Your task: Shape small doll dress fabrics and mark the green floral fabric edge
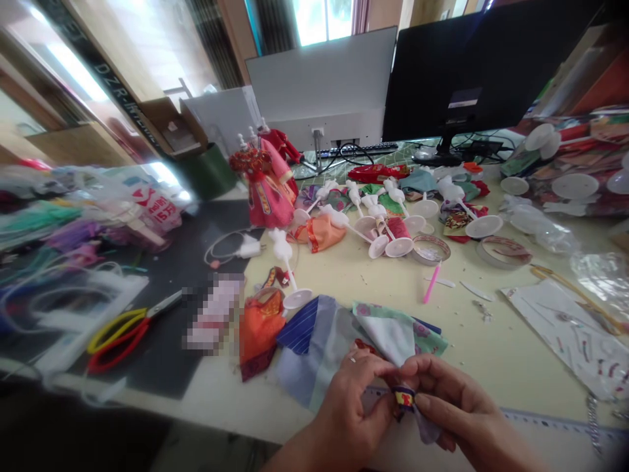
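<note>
Near the table's front edge, my left hand (351,400) and my right hand (455,403) meet around a small piece of fabric (405,398) with a yellow, red and dark blue patterned band. Fingers of both hands are closed on it, and a pale lilac part (426,426) hangs below, by my right fingers. Just behind my hands lie a blue and grey cloth (319,341) and a pale green floral cloth (398,331). An orange doll garment (260,328) is to their left.
Scissors (122,337) with yellow and red handles lie left. White mannequin stands (289,272), dressed small forms (268,180) and a pink pen (432,282) are farther back. Two monitors (457,72) stand behind. A ruler (550,421) lies front right, near a white sheet (565,328) with trinkets.
</note>
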`<state>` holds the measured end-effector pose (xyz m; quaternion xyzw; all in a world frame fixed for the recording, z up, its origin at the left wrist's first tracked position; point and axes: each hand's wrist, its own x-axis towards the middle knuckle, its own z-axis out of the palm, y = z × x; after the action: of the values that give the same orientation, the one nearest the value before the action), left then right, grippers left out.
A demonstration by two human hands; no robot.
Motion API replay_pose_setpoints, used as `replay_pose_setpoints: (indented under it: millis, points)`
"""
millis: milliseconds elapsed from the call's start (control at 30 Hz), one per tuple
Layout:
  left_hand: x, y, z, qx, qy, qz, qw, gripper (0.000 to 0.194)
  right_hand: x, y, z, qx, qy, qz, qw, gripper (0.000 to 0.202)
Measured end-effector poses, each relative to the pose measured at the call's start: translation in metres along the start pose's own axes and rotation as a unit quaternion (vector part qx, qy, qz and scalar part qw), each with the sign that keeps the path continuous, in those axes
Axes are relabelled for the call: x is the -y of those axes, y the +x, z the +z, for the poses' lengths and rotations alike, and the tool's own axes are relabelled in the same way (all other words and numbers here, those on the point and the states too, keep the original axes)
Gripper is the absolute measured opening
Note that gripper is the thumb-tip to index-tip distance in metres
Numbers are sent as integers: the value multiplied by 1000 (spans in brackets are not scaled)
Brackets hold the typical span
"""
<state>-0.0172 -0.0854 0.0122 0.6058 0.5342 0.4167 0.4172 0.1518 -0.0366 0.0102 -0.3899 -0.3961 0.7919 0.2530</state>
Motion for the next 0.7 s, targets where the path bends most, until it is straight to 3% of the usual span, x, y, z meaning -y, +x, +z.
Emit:
replay_pose_setpoints:
  millis: [67,233,333,533,700]
  points:
    - [0,1,0,-7,1,-10,1000,10,-1,1,-3,8,-3,4,1000,29]
    - [3,-1,-3,-19,-20,-74,997,13,-3,1,-6,-36,15,0,999,27]
    - [4,-1,-5,-19,-88,-115,989,10,-3,1,-8,-17,16,0,1000,25]
    - [2,5,-9,-53,-310,-182,932,8,-1,6,-11,-16,9,-28,999,26]
    - [3,6,-12,-78,-366,-226,899,11,-2,7,-15,-38,-12,-39,998,27]
